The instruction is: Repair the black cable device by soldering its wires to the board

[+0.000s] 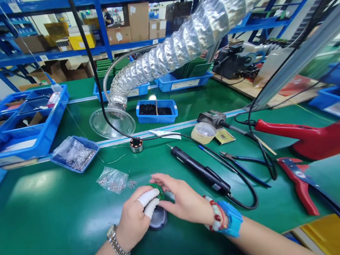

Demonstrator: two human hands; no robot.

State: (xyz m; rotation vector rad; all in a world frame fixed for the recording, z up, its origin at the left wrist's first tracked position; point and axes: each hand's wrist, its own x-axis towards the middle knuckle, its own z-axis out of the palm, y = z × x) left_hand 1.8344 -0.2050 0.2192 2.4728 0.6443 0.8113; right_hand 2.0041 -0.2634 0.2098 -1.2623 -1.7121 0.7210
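Between my two hands is a small green circuit board (pixel 158 192), partly covered by my fingers. My left hand (pixel 136 215), with white covers on two fingers, has its fingertips closed on the board's near left side. My right hand (pixel 183 198) touches the board's far and right edge with thumb and fingers. A dark round housing (pixel 158 218) lies on the green table just below the board, partly hidden by my left fingers. Small screws (pixel 132 184) lie loose beyond my hands, beside a clear plastic bag (pixel 113 180) of more screws.
A black electric screwdriver (pixel 200 170), pliers (pixel 246 167) and a red-handled tool (pixel 303 184) lie to the right. A copper-wound motor part (pixel 136 145) stands ahead. Blue bins (pixel 157 118) and a fume hood (pixel 112 122) with a silver duct stand farther back.
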